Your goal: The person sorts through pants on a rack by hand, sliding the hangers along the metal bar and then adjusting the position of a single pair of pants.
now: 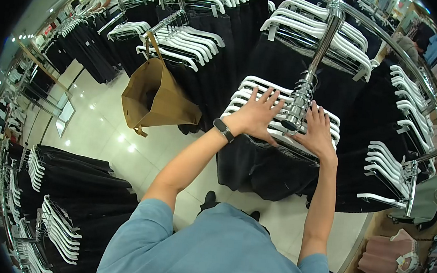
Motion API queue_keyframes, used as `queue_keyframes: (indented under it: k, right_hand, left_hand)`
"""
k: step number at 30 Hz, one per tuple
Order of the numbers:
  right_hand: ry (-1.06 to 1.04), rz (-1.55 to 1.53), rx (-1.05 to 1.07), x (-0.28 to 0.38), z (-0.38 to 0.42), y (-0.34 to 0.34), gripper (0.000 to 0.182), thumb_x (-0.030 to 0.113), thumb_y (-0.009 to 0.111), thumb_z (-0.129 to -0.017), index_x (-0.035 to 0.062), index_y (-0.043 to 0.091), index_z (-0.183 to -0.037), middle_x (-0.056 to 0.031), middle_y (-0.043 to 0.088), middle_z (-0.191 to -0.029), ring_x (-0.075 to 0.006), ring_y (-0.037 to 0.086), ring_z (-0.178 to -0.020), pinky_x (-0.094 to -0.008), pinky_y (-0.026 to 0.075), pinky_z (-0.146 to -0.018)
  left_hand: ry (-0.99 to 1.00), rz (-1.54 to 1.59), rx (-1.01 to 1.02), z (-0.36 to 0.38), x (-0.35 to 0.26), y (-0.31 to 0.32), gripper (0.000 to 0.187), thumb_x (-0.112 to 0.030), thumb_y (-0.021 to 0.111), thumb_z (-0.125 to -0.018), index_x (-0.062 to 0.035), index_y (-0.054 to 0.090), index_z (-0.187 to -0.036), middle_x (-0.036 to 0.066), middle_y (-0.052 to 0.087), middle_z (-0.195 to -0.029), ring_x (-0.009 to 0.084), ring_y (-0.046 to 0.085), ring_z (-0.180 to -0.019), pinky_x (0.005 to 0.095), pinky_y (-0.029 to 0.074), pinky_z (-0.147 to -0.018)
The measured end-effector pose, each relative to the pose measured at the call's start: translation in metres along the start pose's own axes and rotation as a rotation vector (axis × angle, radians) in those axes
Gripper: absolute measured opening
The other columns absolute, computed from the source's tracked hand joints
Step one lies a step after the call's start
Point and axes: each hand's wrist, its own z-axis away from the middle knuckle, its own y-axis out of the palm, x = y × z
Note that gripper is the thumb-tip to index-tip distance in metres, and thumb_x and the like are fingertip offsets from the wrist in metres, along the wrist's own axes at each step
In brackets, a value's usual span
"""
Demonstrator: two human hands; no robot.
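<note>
- The left hand (258, 115) lies flat, fingers spread, on a row of white hangers (263, 101), gripping nothing.
- The right hand (316, 132) rests open on the same row, palm down, just right of the chrome arm (306, 89).
- The hangers sit packed together on that arm, which slopes down toward the person; its ridged end lies between the two hands.
- Dark garments (268, 164) hang below the hangers, just in front of the person.
- A black band (223, 130) circles the left wrist.
- A brown paper bag (154, 97) hangs by its handle from a neighbouring rack to the left, well apart from the hands.
- More racks of dark clothes on white hangers stand all around, over a glossy pale floor (104, 137).
</note>
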Motion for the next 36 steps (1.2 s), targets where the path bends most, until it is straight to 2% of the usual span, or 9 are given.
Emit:
queue_keyframes:
  k: [3, 8, 11, 12, 15, 24, 27, 30, 36]
  right_hand:
    - [-0.005, 0.066, 0.062, -0.003, -0.013, 0.003, 0.094, 0.055, 0.074, -0.071, 0.0018, 0.042, -0.142, -0.0215, 0.031, -0.154, -0.0418, 0.025, -0.143, -0.0532, 0.017, -0.117]
    - [-0.044, 0.142, 0.141, 0.008, -0.025, 0.000, 0.073, 0.036, 0.053, -0.085, -0.0067, 0.037, -0.142, -0.0289, 0.033, -0.149, -0.0420, 0.025, -0.143, -0.0521, 0.017, -0.119]
    - [-0.073, 0.078, 0.075, 0.004, -0.031, 0.005, 0.071, 0.033, 0.054, -0.083, -0.0052, 0.040, -0.141, -0.0300, 0.035, -0.147, -0.0423, 0.026, -0.142, -0.0524, 0.016, -0.119]
    - [-0.078, 0.079, 0.081, 0.003, -0.033, 0.005, 0.070, 0.031, 0.054, -0.082, -0.0051, 0.040, -0.141, -0.0299, 0.035, -0.146, -0.0424, 0.026, -0.142, -0.0525, 0.016, -0.119]
    - [-0.088, 0.083, 0.095, -0.002, -0.039, 0.004, 0.069, 0.028, 0.055, -0.079, -0.0050, 0.041, -0.139, -0.0297, 0.037, -0.144, -0.0427, 0.026, -0.142, -0.0527, 0.016, -0.118]
    - [-0.101, 0.047, 0.073, -0.012, -0.052, 0.013, 0.067, 0.023, 0.054, -0.077, -0.0055, 0.044, -0.137, -0.0282, 0.037, -0.144, -0.0428, 0.025, -0.142, -0.0520, 0.016, -0.118]
    - [-0.101, 0.097, 0.065, -0.015, -0.052, 0.023, 0.066, 0.027, 0.056, -0.080, -0.0038, 0.045, -0.137, -0.0275, 0.037, -0.145, -0.0422, 0.025, -0.142, -0.0521, 0.017, -0.118]
    - [-0.103, 0.084, 0.047, -0.016, -0.049, 0.027, 0.089, 0.064, 0.055, -0.084, -0.0012, 0.041, -0.143, -0.0258, 0.030, -0.153, -0.0404, 0.025, -0.143, -0.0546, 0.017, -0.117]
    - [-0.101, 0.097, 0.045, -0.012, -0.041, 0.028, 0.088, 0.063, 0.054, -0.085, -0.0010, 0.039, -0.144, -0.0251, 0.028, -0.154, -0.0398, 0.027, -0.143, -0.0532, 0.020, -0.116]
  left_hand:
    - [0.021, 0.018, -0.045, -0.010, -0.010, 0.008, 0.116, -0.077, 0.066, -0.065, 0.0030, 0.037, -0.144, 0.030, 0.027, -0.152, 0.0452, 0.019, -0.144, 0.0632, 0.013, -0.114]
    - [0.064, 0.060, -0.081, -0.021, -0.005, 0.013, 0.112, -0.077, 0.065, -0.067, -0.0049, 0.036, -0.147, 0.031, 0.028, -0.150, 0.0452, 0.019, -0.144, 0.0637, 0.011, -0.114]
    - [0.082, 0.074, -0.097, -0.028, 0.002, 0.015, 0.110, -0.076, 0.065, -0.067, -0.0061, 0.036, -0.147, 0.030, 0.029, -0.150, 0.0449, 0.018, -0.144, 0.0642, 0.010, -0.114]
    - [0.105, 0.119, -0.163, -0.031, 0.003, 0.015, 0.103, -0.073, 0.069, -0.064, -0.0029, 0.050, -0.137, 0.030, 0.029, -0.150, 0.0465, 0.021, -0.142, 0.0669, 0.012, -0.112]
    - [0.062, 0.067, -0.060, -0.038, 0.007, 0.013, 0.109, -0.076, 0.066, -0.066, -0.0079, 0.038, -0.146, 0.027, 0.029, -0.152, 0.0450, 0.019, -0.144, 0.0643, 0.009, -0.114]
    - [0.078, -0.035, -0.094, -0.050, 0.016, 0.018, 0.108, -0.079, 0.064, -0.064, -0.0049, 0.045, -0.140, 0.027, 0.030, -0.151, 0.0447, 0.025, -0.142, 0.0661, 0.017, -0.111]
    - [0.084, 0.034, -0.166, -0.045, 0.013, 0.018, 0.106, -0.081, 0.062, -0.064, -0.0046, 0.049, -0.137, 0.029, 0.033, -0.148, 0.0441, 0.026, -0.141, 0.0658, 0.016, -0.112]
    - [0.063, 0.032, -0.128, -0.042, 0.008, 0.015, 0.111, -0.083, 0.059, -0.066, -0.0055, 0.040, -0.144, 0.023, 0.035, -0.150, 0.0403, 0.024, -0.143, 0.0655, 0.015, -0.112]
    - [0.061, 0.056, -0.115, -0.033, -0.002, 0.010, 0.112, -0.084, 0.057, -0.068, -0.0063, 0.038, -0.146, 0.019, 0.038, -0.149, 0.0389, 0.023, -0.144, 0.0596, 0.010, -0.117]
